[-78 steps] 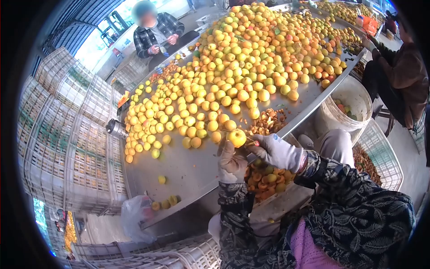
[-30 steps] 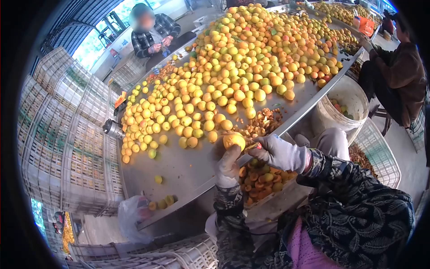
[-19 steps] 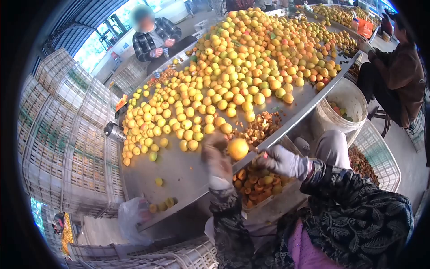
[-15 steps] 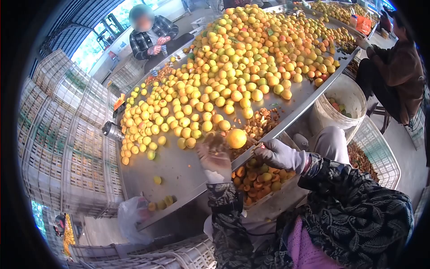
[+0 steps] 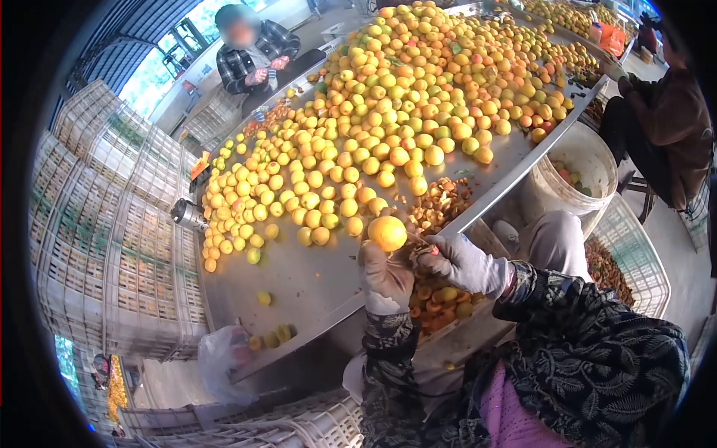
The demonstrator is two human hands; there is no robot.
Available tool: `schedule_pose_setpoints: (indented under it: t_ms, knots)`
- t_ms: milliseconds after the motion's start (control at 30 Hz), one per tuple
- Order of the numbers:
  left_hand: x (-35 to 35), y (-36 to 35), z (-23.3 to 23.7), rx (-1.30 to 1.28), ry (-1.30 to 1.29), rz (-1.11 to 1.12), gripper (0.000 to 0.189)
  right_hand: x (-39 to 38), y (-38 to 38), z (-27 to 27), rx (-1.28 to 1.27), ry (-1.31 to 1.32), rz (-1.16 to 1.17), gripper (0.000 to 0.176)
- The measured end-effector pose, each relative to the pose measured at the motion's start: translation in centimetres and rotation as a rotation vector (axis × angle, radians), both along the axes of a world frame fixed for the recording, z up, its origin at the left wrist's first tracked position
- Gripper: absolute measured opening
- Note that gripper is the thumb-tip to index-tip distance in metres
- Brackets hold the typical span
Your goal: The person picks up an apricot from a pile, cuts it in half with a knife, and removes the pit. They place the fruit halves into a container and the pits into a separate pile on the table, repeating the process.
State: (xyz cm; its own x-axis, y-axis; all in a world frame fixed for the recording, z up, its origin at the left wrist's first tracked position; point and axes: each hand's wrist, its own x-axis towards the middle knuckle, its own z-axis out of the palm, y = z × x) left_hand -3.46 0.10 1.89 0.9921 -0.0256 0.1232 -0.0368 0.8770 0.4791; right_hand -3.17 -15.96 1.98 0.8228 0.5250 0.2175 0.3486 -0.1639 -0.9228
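Gloved left hand [image 5: 386, 272] fingers pinch one round yellow-orange apricot [image 5: 388, 233] over the steel worktop [image 5: 314, 287] edge, right hand [image 5: 463, 263] fingers curled tight on what seems a small red-handled knife [image 5: 432, 250] beside it; cut halves [image 5: 439, 302] piled below the fingers, large whole-fruit heap [image 5: 388, 112] beyond them left uncut.

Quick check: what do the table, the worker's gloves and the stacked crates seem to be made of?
Table: likely stainless sheet metal; dull grey sheen, folded rim. Gloves on left hand, which grips an apricot, and right hand: apparently knitted fabric, matte, grubby grey-white. Crates: probably moulded plastic; pale, open lattice walls.
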Motion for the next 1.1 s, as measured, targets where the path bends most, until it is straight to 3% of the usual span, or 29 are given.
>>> schedule_pose_setpoints:
  t_ms: [33, 100, 167, 267, 300, 400, 467, 533, 567, 667, 733, 767, 833, 867, 933, 967, 1000, 1067, 1100]
  knots:
    - [0.1, 0.1, 0.0, 0.001, 0.0, 0.001, 0.049, -0.1, 0.3, 0.4, 0.026, 0.093, -0.017, 0.037]
    - [0.2, 0.3, -0.1, 0.278, -0.079, 0.082, 0.047, -0.2, 0.5, 1.0, 0.052, 0.188, -0.033, 0.03]
    - [0.0, 0.1, -0.5, 0.186, -0.033, 0.084, 0.047, -0.2, 0.5, 1.5, 0.032, 0.337, -0.001, 0.027]
    - [-0.2, -1.0, -0.2, 0.133, 0.009, 0.106, 0.047, -1.1, 1.2, 2.0, -0.012, 0.334, -0.091, 0.032]
    - [-0.4, -1.3, 0.0, 0.167, 0.014, 0.133, 0.047, -1.5, 2.0, 1.1, 0.183, 0.177, -0.146, 0.045]
    - [-0.7, -1.8, 1.3, 0.295, -0.016, 0.214, 0.042, -1.3, 2.2, 0.7, 0.051, 0.15, -0.173, 0.055]
    - [-0.6, -1.0, 1.8, 0.254, -0.021, 0.176, 0.041, -0.9, 1.9, 1.6, 0.067, 0.128, -0.179, 0.047]
    - [-0.8, 0.5, 1.5, 0.284, -0.039, 0.057, 0.037, -0.3, 0.9, 3.0, -0.025, 0.267, 0.013, 0.037]
    - [-0.8, 0.9, 1.3, 0.282, -0.037, 0.063, 0.037, -0.4, 0.8, 2.7, -0.009, 0.243, -0.018, 0.03]
    - [-0.7, 2.2, 1.4, 0.422, 0.038, 0.09, 0.039, 0.4, -0.2, 3.9, -0.036, 0.044, 0.096, 0.029]
    - [-0.8, 3.3, 2.4, 0.631, -0.01, -0.03, 0.045, 0.9, -1.2, 4.0, -0.128, 0.113, 0.132, 0.029]
    - [-0.8, 3.5, 2.7, 0.628, -0.009, -0.027, 0.045, 1.3, -1.7, 3.5, -0.121, 0.136, 0.207, 0.03]
    - [-0.9, 3.8, 3.1, 0.95, -0.127, 0.024, 0.046, 2.4, -2.2, 2.3, -0.088, 0.121, 0.337, 0.03]
    - [-0.9, 3.5, 2.7, 0.951, -0.129, 0.024, 0.046, 2.3, -2.0, 1.6, -0.087, 0.12, 0.336, 0.03]
    - [-0.5, 2.2, 1.5, 0.331, 0.0, -0.065, 0.046, 1.8, -1.5, 1.1, 0.157, 0.054, 0.233, 0.039]
    - [-0.4, 1.4, 1.3, 0.332, -0.005, -0.069, 0.046, 1.8, -1.5, 1.5, 0.065, -0.009, 0.183, 0.024]
    - [-0.2, 0.6, 1.1, 0.277, 0.021, 0.023, 0.046, 1.6, -0.7, 0.6, 0.068, -0.014, 0.178, 0.024]
    - [0.2, -0.2, 1.3, 0.224, 0.046, 0.114, 0.046, 1.1, 1.4, -1.1, 0.658, 0.368, -0.161, 0.022]
    - [0.4, -0.4, 1.5, 0.309, 0.051, 0.261, 0.046, 1.5, 0.6, -1.3, 0.8, 0.48, -0.176, 0.027]
